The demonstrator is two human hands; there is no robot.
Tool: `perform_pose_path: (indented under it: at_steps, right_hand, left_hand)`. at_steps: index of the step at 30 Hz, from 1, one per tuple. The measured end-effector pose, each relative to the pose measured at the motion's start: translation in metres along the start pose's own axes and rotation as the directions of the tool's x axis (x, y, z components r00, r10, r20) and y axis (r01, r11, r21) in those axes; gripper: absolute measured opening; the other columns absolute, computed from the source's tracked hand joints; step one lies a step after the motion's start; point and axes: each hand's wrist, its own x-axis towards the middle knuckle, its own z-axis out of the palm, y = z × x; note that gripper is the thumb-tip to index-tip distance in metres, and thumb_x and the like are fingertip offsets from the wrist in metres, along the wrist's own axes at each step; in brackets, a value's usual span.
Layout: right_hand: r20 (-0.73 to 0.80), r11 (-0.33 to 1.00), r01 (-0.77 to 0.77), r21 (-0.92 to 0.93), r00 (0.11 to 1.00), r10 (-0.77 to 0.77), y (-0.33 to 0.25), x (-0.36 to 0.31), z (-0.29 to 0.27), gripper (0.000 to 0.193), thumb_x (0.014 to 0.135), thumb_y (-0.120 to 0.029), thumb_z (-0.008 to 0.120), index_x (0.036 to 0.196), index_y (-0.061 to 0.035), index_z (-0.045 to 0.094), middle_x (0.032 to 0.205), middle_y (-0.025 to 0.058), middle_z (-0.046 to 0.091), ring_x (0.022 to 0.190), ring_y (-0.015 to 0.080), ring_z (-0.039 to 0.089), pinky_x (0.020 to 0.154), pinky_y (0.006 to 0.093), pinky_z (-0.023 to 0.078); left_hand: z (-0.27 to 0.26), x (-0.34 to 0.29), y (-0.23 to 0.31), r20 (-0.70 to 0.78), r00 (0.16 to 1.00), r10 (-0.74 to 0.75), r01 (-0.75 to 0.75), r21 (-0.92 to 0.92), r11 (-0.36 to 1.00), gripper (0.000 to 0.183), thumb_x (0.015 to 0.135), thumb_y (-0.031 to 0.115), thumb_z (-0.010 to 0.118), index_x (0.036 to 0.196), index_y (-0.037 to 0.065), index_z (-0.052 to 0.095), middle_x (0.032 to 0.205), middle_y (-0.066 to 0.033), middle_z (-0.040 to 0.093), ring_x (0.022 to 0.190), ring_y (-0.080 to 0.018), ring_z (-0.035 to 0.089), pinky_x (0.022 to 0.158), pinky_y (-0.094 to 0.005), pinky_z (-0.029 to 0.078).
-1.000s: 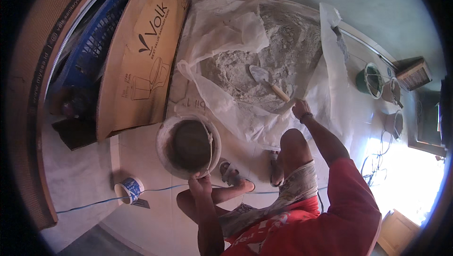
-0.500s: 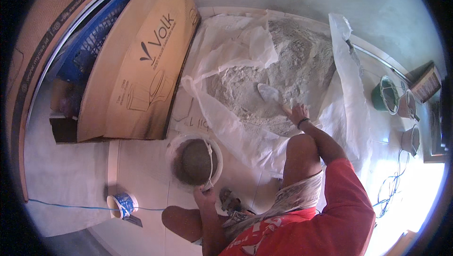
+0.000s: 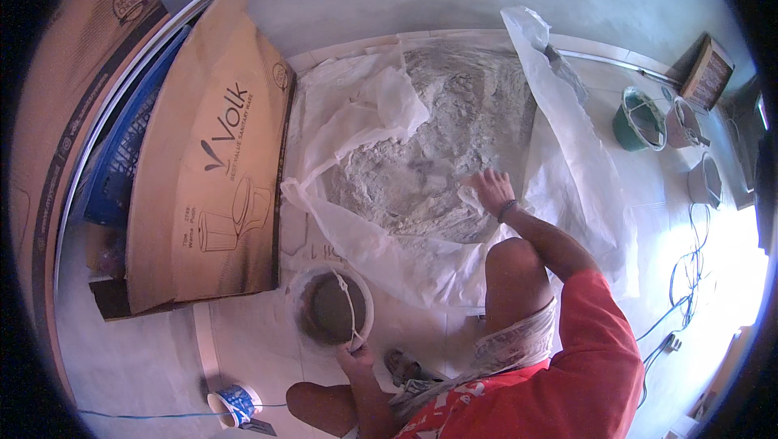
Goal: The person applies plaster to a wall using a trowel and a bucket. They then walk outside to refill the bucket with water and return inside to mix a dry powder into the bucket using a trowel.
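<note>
Head view, looking down on a person crouched on a pale tiled floor (image 3: 138,358). The right hand (image 3: 491,190) reaches forward onto a heap of grey powder (image 3: 421,172), which lies on a crumpled white plastic sheet (image 3: 567,155) spread over the floor ahead. Its fingers lie on the powder's near edge; whether they grip anything cannot be told at this size. The trowel seen in that hand a second ago, lifted over the heap, is no longer visible; it may be hidden in the powder or behind the hand. The left hand (image 3: 353,355) is closed around the wire handle (image 3: 350,309) of a white bucket (image 3: 332,307), which stands just before the knees and holds a dark grey mass. This grip matches the two earlier views, so the bucket has stayed in place while the right arm has moved nearer to the heap. Judged from this, work continues at the powder, with the bucket kept steady beside it.

Surroundings: large cardboard boxes (image 3: 211,188) lean at the left; a small blue and white cup (image 3: 233,402) sits near the lower edge; a green bucket (image 3: 636,119) and further pails stand at the right.
</note>
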Motion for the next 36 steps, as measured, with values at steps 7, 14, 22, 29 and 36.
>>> perform_pose_path:
  at_steps: [7, 14, 22, 29, 36]
  right_hand:
    - [-0.088, 0.823, -0.509, 0.253, 0.835, 0.543, 0.073, 0.023, -0.015, 0.028, 0.075, -0.017, 0.053, 0.101, -0.0073, 0.048, 0.09, 0.0187, 0.057, 0.084, 0.0377, 0.056, 0.071, 0.0489, 0.044]
    - [0.011, 0.622, -0.749, 0.226, 0.641, 0.768, 0.11, 0.032, -0.018, 0.026, 0.077, -0.019, 0.053, 0.099, -0.0061, 0.051, 0.086, 0.0205, 0.062, 0.086, 0.0387, 0.058, 0.074, 0.0477, 0.045]
    - [0.085, 0.684, -0.701, 0.2, 0.708, 0.701, 0.096, 0.027, 0.016, 0.03, 0.077, -0.025, 0.057, 0.102, -0.0077, 0.054, 0.087, 0.02, 0.062, 0.086, 0.0377, 0.059, 0.074, 0.0472, 0.046]
    - [0.116, 0.6, -0.727, 0.335, 0.664, 0.739, 0.075, 0.047, 0.021, 0.035, 0.071, -0.028, 0.061, 0.1, -0.0077, 0.06, 0.088, 0.0209, 0.063, 0.086, 0.0367, 0.059, 0.075, 0.0452, 0.046]
    - [0.081, 0.645, -0.671, 0.366, 0.714, 0.696, 0.092, 0.063, 0.034, 0.035, 0.07, -0.031, 0.061, 0.093, -0.0053, 0.063, 0.087, 0.0213, 0.063, 0.085, 0.0366, 0.059, 0.074, 0.0444, 0.046]
  left_hand:
    - [-0.008, 0.004, 0.008, 0.166, 0.969, 0.184, -0.217, 0.207, 0.954, 0.014, 0.069, 0.01, 0.053, 0.078, -0.001, 0.051, 0.08, -0.011, 0.054, 0.076, -0.0246, 0.057, 0.067, -0.0351, 0.048]
    - [-0.017, 0.004, 0.022, 0.017, 0.969, -0.245, 0.245, -0.106, 0.964, 0.017, 0.063, 0.004, 0.051, 0.08, 0.001, 0.051, 0.087, -0.0101, 0.055, 0.081, -0.0228, 0.057, 0.076, -0.0348, 0.048]
    - [0.006, -0.039, 0.07, -0.026, 0.98, -0.195, 0.194, -0.053, 0.98, 0.014, 0.065, 0.004, 0.049, 0.079, 0.002, 0.05, 0.085, -0.0087, 0.053, 0.084, -0.0219, 0.055, 0.077, -0.0343, 0.046]
    - [0.0, -0.053, 0.11, 0.115, 0.99, -0.086, 0.052, 0.27, 0.961, 0.017, 0.069, 0.005, 0.053, 0.085, 0.0, 0.052, 0.087, -0.0092, 0.052, 0.086, -0.0223, 0.054, 0.075, -0.0359, 0.047]
    - [0.023, -0.064, 0.144, 0.09, 0.994, -0.059, 0.035, 0.248, 0.968, 0.031, 0.066, 0.003, 0.056, 0.096, 0.0, 0.051, 0.097, -0.01, 0.053, 0.088, -0.0256, 0.054, 0.072, -0.0374, 0.047]
